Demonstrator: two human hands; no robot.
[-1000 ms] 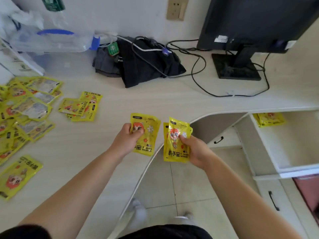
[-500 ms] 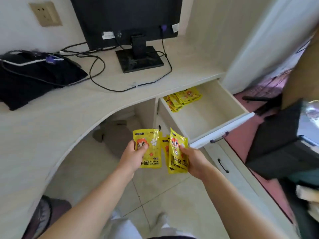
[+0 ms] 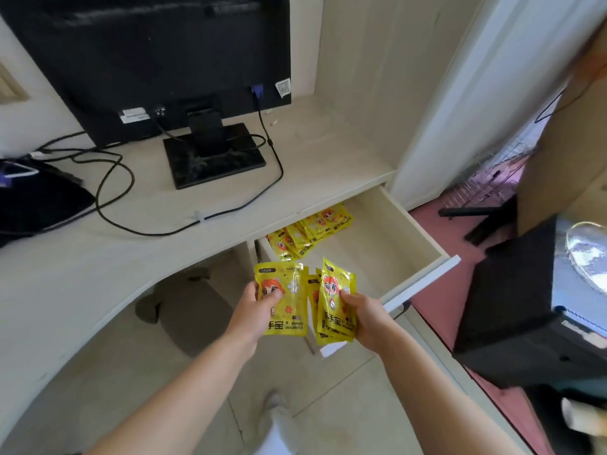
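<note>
The curved desk (image 3: 82,257) ran out of frame at the left. The monitor (image 3: 147,60) stood on it with its rear facing the camera and its top cut off. A dark boxy object (image 3: 512,307) on the right was blurred and could not be identified. A black bag (image 3: 39,205) at the left edge was only partly in frame.

A black cable (image 3: 124,178) looped across the desk between the bag and the monitor base.

The open drawer (image 3: 404,231) projected from under the desk edge, which hid its rear part. A loose pile of yellow packets (image 3: 308,231) lay in its back left corner.

Both hands were held over the floor, just in front of the drawer. The left hand (image 3: 253,310) pinched a single hand warmer packet (image 3: 285,300), thumb on its printed face, fingers hidden behind. The right hand (image 3: 364,320) gripped a fanned bunch of hand warmer packets (image 3: 336,303). The overlap made the count uncertain. The two lots were just beside each other; whether they touched could not be told.
</note>
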